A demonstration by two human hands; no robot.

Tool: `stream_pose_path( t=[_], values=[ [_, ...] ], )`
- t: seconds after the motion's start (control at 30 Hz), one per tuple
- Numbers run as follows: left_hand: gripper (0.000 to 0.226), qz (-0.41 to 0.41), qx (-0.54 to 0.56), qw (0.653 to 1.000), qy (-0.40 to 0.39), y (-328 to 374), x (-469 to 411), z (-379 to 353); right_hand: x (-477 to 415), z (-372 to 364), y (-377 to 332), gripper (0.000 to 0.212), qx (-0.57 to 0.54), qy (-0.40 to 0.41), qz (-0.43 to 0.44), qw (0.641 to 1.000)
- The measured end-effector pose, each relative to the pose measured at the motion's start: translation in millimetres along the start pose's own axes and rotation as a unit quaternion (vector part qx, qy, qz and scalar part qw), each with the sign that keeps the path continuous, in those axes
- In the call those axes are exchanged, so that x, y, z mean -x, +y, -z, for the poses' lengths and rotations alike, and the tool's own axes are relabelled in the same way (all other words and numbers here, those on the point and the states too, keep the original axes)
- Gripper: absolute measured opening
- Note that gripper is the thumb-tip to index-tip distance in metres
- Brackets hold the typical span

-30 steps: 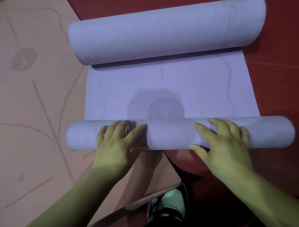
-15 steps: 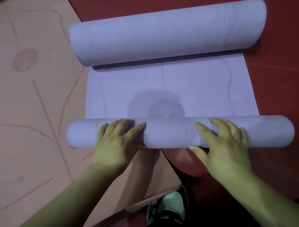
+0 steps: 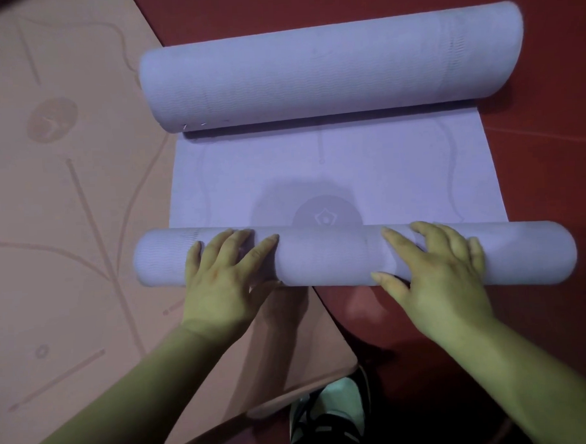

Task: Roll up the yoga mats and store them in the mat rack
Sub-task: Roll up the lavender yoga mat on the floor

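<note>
Left hand (image 3: 225, 285) and right hand (image 3: 438, 276) press flat on the purple mat's (image 3: 333, 173) near roll (image 3: 327, 259).

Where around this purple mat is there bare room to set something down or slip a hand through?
Free: the flat purple stretch between the near roll and the far roll; the peach mat to their left; the red floor to their right. Crowded: the near roll, with the left hand and right hand pressing on it, and the shoe below.
</note>
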State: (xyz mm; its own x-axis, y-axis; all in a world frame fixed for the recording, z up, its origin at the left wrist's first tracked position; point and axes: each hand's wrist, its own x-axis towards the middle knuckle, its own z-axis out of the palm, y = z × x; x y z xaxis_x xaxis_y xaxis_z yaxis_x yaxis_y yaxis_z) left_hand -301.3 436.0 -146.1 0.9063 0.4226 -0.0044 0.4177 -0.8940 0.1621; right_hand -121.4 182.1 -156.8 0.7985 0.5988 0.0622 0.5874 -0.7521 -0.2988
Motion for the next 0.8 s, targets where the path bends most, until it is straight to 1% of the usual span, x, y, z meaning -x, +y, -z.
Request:
stream_pose_path(
  t=[0.1,0.2,0.23,0.4,0.6,0.8],
  values=[
    [0.064,-0.012,-0.003,1.0,0.0,-4,-9,3,4,-2,-3,0.061,-0.002,0.01,-0.001,1.0],
    [0.065,-0.017,-0.003,1.0,-0.01,-8,-16,3,7,-3,-5,0.072,0.01,-0.003,-0.01,1.0],
    [0.065,-0.019,-0.004,1.0,-0.012,-8,-17,4,6,-4,-5,0.072,0.013,-0.004,-0.011,1.0],
    [0.065,-0.025,0.007,1.0,-0.018,-10,-22,5,-5,-4,-3,0.068,0.02,-0.015,-0.013,1.0],
    [0.06,-0.026,0.007,0.999,0.018,-2,-11,-2,-7,-2,-2,0.069,0.027,-0.031,-0.015,0.999],
    [0.06,-0.03,0.008,1.0,0.003,-8,-23,0,-11,0,-5,0.072,0.054,-0.063,-0.018,0.996]
  ],
)
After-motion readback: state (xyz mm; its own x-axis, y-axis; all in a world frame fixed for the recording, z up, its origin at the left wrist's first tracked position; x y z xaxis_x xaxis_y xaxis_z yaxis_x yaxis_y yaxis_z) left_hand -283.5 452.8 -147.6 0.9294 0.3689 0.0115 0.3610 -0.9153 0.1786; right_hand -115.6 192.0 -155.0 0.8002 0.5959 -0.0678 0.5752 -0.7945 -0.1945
